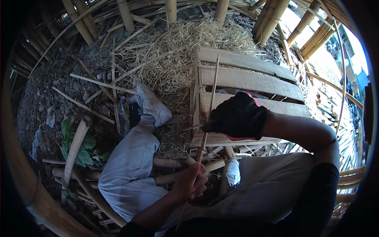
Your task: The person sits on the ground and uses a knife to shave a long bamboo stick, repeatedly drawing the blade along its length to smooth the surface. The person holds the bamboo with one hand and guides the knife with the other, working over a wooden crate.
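A long, thin bamboo strip (213, 85) runs slantwise from over the wooden crate (246, 79) down toward my lap. My left hand (191, 182), bare, is closed around its lower part. Above it, my right hand (240, 117), in a black glove with red edging, is closed against the strip. From the gloved fingers a narrow knife blade (192, 128) juts leftward, crossing the strip. The knife's handle is hidden inside the glove. The slatted crate lies beneath and beyond my right hand.
Curly bamboo shavings (166, 51) pile up behind the crate. Loose bamboo strips (100, 83) lie on the dirt at left, near my white shoe (152, 104). A thick pole (77, 146) rises beside a leafy plant (85, 144). Bamboo posts (272, 19) stand along the back.
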Tool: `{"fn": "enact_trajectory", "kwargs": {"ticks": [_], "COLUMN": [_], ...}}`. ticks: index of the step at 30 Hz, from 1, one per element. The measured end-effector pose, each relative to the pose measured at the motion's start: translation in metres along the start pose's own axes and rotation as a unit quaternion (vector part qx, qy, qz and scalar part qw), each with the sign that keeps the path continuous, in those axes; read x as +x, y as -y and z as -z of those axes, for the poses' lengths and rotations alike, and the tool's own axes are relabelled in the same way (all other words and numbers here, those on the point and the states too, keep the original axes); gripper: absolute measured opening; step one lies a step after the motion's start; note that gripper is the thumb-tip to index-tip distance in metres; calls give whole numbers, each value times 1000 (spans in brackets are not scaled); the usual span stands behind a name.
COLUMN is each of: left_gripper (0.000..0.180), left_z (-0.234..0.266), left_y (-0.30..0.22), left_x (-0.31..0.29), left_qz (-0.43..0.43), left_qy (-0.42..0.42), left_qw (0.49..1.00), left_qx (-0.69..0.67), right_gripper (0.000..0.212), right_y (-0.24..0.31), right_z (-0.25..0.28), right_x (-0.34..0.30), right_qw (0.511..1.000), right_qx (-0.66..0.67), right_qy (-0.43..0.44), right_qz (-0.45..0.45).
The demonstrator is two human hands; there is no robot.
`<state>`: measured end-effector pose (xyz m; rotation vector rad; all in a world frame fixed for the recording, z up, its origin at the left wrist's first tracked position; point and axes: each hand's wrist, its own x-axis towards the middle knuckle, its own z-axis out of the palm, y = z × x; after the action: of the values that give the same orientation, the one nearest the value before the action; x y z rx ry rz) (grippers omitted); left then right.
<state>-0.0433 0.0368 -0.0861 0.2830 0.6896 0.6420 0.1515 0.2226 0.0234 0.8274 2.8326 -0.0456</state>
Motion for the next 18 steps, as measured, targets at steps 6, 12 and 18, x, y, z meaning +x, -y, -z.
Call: {"fn": "enact_trajectory", "kwargs": {"ticks": [6,12,18], "left_gripper": [47,52,54], "left_z": [-2,-1,4], "left_y": [3,3,-2], "left_x": [-2,1,5], "left_qz": [0,-5,23], "left_qy": [-37,-23,2], "left_qw": [999,1000,999], "left_qx": [25,3,-47], "right_gripper": [55,58,66], "right_y": [-21,-2,-20], "right_z": [-21,-15,-15], "right_x": [-2,-4,10], "right_qw": [998,999,998], "right_qx": [-8,-5,-18], "right_qy": [-42,-23,-28], "right_qz": [37,-26,-45]}}
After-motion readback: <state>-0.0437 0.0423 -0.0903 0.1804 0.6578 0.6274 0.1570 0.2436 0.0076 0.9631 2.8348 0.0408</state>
